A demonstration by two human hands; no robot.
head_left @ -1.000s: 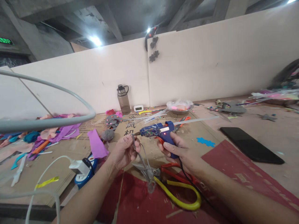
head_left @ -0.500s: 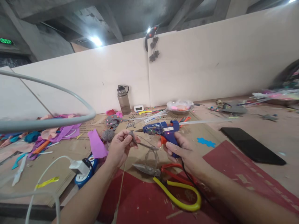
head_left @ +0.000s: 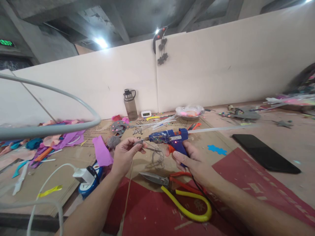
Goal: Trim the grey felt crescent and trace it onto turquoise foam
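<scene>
My right hand (head_left: 188,155) is wrapped round the handle of a blue hot glue gun (head_left: 161,136), with a finger at its orange trigger. A long clear glue stick (head_left: 216,129) juts from the back of the gun. Between thumb and fingers, my left hand (head_left: 128,152) pinches a small grey felt piece (head_left: 138,143), partly hidden by the fingers. The gun's nozzle is at the felt piece; whether they touch I cannot tell. Thin grey yarn (head_left: 157,158) trails from the piece and hangs in loops. Below lie scissors (head_left: 182,186) with red and yellow handles.
A black phone (head_left: 265,153) and a blue felt cutout (head_left: 217,150) lie to the right. At left are a power strip (head_left: 90,185) with a white plug, purple felt (head_left: 102,151) and a grey yarn ball (head_left: 113,142). A bottle (head_left: 131,106) stands behind.
The grey felt piece in my left hand has tilted flatter, and the glue gun has shifted slightly left, bringing its nozzle to the piece. The yarn loops have swung a little left.
</scene>
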